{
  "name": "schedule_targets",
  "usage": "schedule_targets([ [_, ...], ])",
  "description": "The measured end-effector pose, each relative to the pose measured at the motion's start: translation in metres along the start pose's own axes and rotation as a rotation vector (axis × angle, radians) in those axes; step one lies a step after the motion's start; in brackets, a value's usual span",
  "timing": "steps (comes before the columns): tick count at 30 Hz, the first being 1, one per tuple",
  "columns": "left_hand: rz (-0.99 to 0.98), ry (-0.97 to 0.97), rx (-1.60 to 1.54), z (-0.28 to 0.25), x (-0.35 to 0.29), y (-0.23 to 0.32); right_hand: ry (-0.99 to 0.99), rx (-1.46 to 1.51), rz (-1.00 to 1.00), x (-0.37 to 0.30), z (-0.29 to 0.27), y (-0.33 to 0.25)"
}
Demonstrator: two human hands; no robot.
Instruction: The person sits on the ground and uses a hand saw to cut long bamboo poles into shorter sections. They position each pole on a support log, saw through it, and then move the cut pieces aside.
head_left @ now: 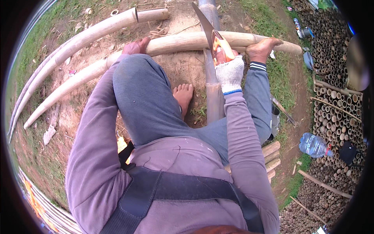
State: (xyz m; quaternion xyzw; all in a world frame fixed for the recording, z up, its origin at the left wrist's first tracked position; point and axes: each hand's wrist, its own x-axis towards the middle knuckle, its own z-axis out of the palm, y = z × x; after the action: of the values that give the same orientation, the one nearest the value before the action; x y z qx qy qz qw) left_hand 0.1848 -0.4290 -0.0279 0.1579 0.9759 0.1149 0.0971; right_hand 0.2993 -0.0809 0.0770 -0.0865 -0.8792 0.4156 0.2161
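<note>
- Bare soil [163, 64] is spread beneath the work, edged with grass [263, 17]; over on the right, cut bamboo [336, 111] is seen stacked.
- Across it all now, the long bamboo pole [179, 43]: pale, straw-coloured, gently bowed, ringed at its joints, laid left to right and crossed over a grey pole [212, 78].
- And the saw [203, 20]: its blade is set across the bamboo's long axis; whether the wood is bitten cannot be told.
- Bare right foot [259, 50] is rested on the bamboo's right stretch.
- Right hand [230, 73], gloved, nearer the blade: its fingers are wrapped closed round the orange handle [222, 41], the bamboo just beyond them.
- Left hand [136, 46], bare: laid on the bamboo well left of the blade; how tightly its fingers are curled cannot be told.
</note>
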Motion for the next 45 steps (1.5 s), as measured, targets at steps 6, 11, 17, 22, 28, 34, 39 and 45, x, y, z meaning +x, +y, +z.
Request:
schedule_targets([
  [6,-0.027,-0.036,0.027,-0.004,-0.008,-0.005,-0.079,0.199,0.21,-0.176,-0.129,-0.012],
  [11,-0.017,-0.048,0.032,-0.01,-0.009,0.001,-0.072,0.247,0.149,-0.126,-0.081,0.029],
  [17,0.028,0.01,0.017,-0.013,-0.002,0.001,0.043,-0.022,-0.098,0.007,0.009,0.011],
  [22,-0.026,0.0,0.009,0.003,-0.01,-0.014,-0.067,0.244,0.187,-0.156,-0.101,0.005],
  [28,-0.08,-0.042,0.047,-0.002,-0.011,-0.006,-0.052,0.231,0.174,-0.117,-0.064,0.017],
  [34,-0.022,-0.055,0.067,-0.031,-0.008,0.018,0.013,0.084,-0.038,0.007,0.022,0.026],
  [39,0.002,-0.036,0.011,-0.006,-0.013,-0.012,-0.08,0.194,0.173,-0.155,-0.091,0.02],
  [45,0.05,-0.031,0.047,-0.004,0.005,0.012,0.005,0.309,0.23,-0.132,-0.073,0.025],
])
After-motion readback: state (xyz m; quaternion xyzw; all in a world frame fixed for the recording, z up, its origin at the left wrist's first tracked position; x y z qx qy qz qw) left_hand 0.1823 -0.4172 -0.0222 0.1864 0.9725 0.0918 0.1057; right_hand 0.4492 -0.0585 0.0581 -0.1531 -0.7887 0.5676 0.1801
